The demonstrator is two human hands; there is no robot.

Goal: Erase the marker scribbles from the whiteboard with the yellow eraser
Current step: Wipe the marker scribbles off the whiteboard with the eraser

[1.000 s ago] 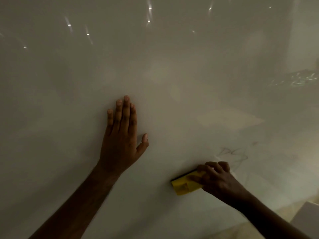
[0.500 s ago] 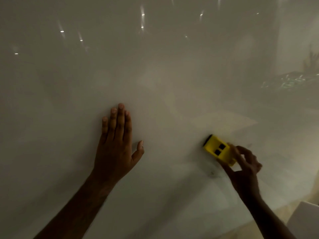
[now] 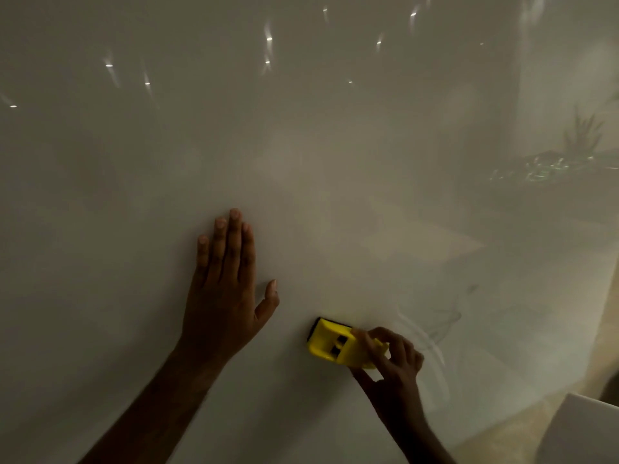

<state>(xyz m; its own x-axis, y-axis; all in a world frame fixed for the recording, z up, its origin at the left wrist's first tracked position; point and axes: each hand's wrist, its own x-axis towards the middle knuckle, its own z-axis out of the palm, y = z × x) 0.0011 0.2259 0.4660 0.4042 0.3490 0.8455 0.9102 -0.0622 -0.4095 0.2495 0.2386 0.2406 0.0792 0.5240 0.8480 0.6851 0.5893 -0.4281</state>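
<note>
A large glossy whiteboard fills the view. My left hand presses flat on it with straight fingers, left of centre. My right hand grips the right end of the yellow eraser, which lies against the board with its dark felt edge at the left. Faint grey marker scribbles and smeared streaks remain on the board just right of the eraser.
Ceiling lights and a plant reflect in the board's upper part. The board's lower right edge runs diagonally, with tan floor beyond. A white box-like object sits at the bottom right corner.
My right hand swept the eraser up and right over the scribbles, then back down and left to below my left thumb. The scribbles look fainter and smeared. My left hand stayed pressed on the board.
</note>
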